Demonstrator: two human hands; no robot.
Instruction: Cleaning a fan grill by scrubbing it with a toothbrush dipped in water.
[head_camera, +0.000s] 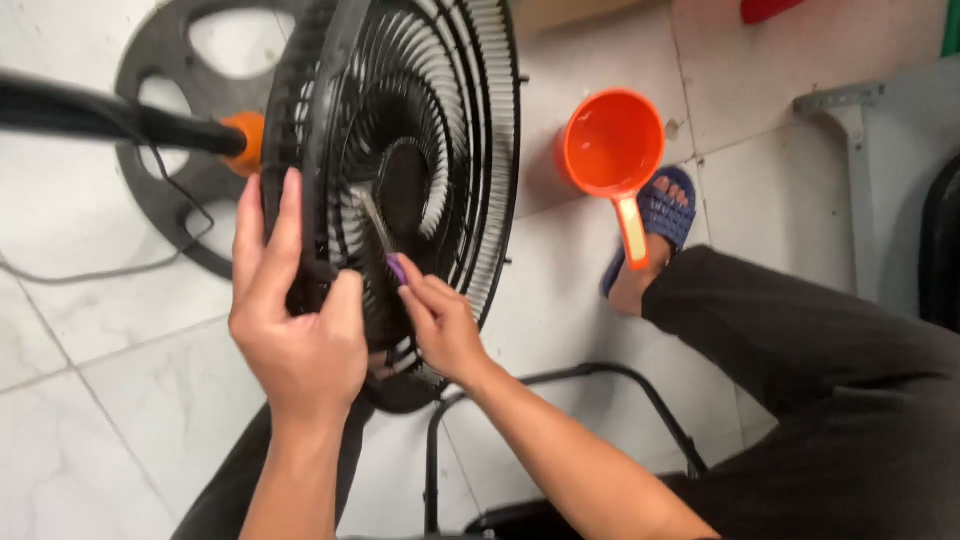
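A black wire fan grille (470, 150) on a standing fan fills the upper middle. My left hand (295, 320) grips the grille's left rim, fingers over the edge and thumb on the front wires. My right hand (440, 325) pinches a small brush with a purple handle (395, 268); its thin head pokes between the grille wires toward the dark hub.
The fan's black pole with an orange collar (245, 140) runs left over its round base (150, 120). An orange water scoop (612, 145) lies on the white tile floor by my sandalled foot (655, 225). A black metal frame (560, 380) sits below; a grey plastic piece (880, 170) is at right.
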